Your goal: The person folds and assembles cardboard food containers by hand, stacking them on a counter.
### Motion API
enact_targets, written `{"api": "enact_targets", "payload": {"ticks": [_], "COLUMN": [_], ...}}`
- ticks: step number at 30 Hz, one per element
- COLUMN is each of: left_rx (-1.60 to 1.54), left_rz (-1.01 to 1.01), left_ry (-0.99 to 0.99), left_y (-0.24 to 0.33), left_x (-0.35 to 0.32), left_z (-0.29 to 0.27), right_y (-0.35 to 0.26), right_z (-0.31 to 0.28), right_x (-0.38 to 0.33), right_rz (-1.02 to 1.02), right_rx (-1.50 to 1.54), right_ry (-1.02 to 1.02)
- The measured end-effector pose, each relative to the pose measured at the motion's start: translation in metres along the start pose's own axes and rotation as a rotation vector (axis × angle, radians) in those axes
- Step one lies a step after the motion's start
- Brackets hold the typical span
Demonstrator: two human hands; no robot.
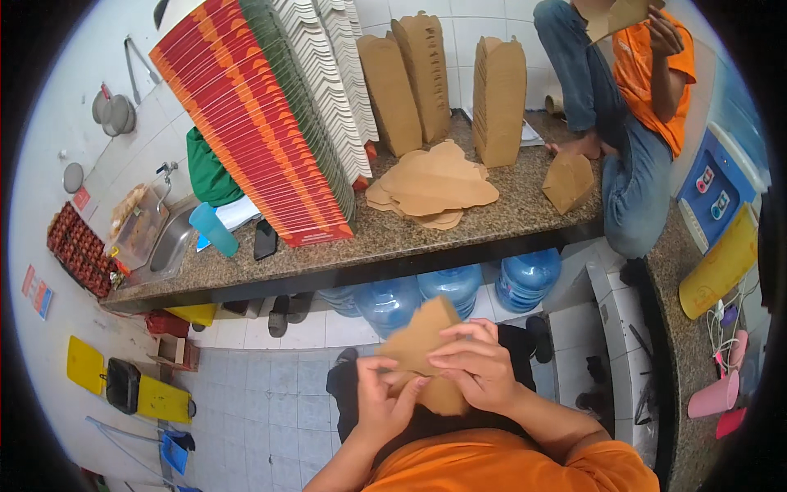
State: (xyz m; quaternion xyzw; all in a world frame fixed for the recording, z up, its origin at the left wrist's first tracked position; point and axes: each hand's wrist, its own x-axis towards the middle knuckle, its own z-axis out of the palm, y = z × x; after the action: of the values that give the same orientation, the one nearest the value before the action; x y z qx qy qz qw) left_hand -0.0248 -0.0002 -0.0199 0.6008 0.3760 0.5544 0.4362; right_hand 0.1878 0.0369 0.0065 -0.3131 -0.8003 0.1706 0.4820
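A flat brown cardboard box blank (422, 336) is held in front of my chest. My left hand (379, 399) pinches its lower left edge. My right hand (475, 363) lies over its right side, fingers curled across the card. A loose pile of the same brown blanks (434, 189) lies on the granite counter (459, 225) ahead. Behind the pile stand three tall stacks of folded brown boxes (498, 98).
A big slanted stack of red, green and white flat cartons (262, 123) fills the counter's left. A sink (168, 242) sits at far left. Blue water jugs (459, 287) stand under the counter. Another person in an orange shirt (648, 74) sits on the counter's right end, holding a blank.
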Motion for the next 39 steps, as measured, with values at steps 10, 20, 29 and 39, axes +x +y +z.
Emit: {"api": "enact_targets", "payload": {"ticks": [10,20,29,39], "left_rx": [0.532,-0.987,-0.32,-0.475], "left_rz": [0.485,-0.262,-0.507,-0.686], "left_ry": [0.192,-0.107,0.007,0.011], "left_y": [0.008,-0.021,-0.03,-0.018], "left_x": [0.021,0.001,-0.013,-0.036], "left_z": [0.006,0.024,0.002,0.0], "right_y": [-0.009,0.02,-0.008,-0.037], "right_z": [0.018,-0.031,-0.012,-0.003], "right_x": [-0.002,-0.029,-0.036,-0.038], "right_rz": [0.391,0.324,0.159,0.057], "right_rx": [0.608,0.229,0.19,0.018], "right_ry": [0.222,-0.059,-0.143,0.118]}}
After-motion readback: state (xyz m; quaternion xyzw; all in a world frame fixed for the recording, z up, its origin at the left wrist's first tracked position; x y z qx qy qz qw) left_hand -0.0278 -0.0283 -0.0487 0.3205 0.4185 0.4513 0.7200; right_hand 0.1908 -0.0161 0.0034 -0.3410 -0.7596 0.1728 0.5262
